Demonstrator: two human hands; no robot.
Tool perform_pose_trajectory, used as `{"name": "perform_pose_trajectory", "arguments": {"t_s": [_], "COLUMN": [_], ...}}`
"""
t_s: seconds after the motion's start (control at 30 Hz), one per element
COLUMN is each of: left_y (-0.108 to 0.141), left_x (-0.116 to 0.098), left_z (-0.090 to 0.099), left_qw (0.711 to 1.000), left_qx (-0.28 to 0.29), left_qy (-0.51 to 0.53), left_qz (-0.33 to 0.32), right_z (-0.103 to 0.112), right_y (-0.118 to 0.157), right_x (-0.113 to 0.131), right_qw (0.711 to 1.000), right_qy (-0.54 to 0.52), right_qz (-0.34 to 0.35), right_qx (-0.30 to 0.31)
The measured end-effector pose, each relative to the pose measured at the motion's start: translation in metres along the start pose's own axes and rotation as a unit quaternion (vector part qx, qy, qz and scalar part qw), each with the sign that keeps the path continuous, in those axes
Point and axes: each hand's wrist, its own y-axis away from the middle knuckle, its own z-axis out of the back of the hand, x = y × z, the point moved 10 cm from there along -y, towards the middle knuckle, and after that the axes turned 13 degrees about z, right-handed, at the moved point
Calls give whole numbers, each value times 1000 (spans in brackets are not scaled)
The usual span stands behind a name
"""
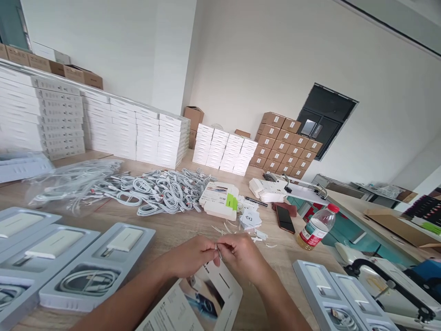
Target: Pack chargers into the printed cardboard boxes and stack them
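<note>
A printed flat cardboard box (168, 309) with a photo panel lies beneath my hands at the bottom middle. My left hand (195, 255) is closed in a pinch at its upper edge, thumb over the card. Right beside it, my right hand (243, 255) pinches too, its fingertips nearly meeting the left ones. Something thin and pale shows between the fingertips, too small to name. Thin paper strips (227, 227) lie scattered just beyond, near a stack of small white cards (250, 218). Another flattened carton (218, 195) with a green panel lies further back.
Grey trays with chargers and cables sit left (98, 264) and right (322, 289). A pile of coiled white cables (168, 191) spreads behind. A phone (285, 219) and a bottle (317, 227) stand right of my hands. Stacked white boxes (138, 131) line the back.
</note>
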Motion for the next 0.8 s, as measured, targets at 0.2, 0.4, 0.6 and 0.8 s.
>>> {"name": "perform_pose_trajectory", "arguments": {"t_s": [0.2,0.4,0.6,0.8], "left_y": [1,1,-1,2], "left_x": [1,0,3,5], "left_z": [2,2,0,-2], "left_qw": [1000,999,999,999], "left_qx": [0,-14,-13,12], "left_qy": [15,-17,-38,-6], "left_qz": [19,-23,-19,30], "right_z": [-1,-3,-3,-1], "right_y": [-1,-3,-2,-1], "right_x": [0,7,13,10], "right_qw": [999,999,999,1000], "right_qy": [-36,-18,13,-2], "right_qz": [3,24,29,20], "right_qx": [3,26,44,24]}}
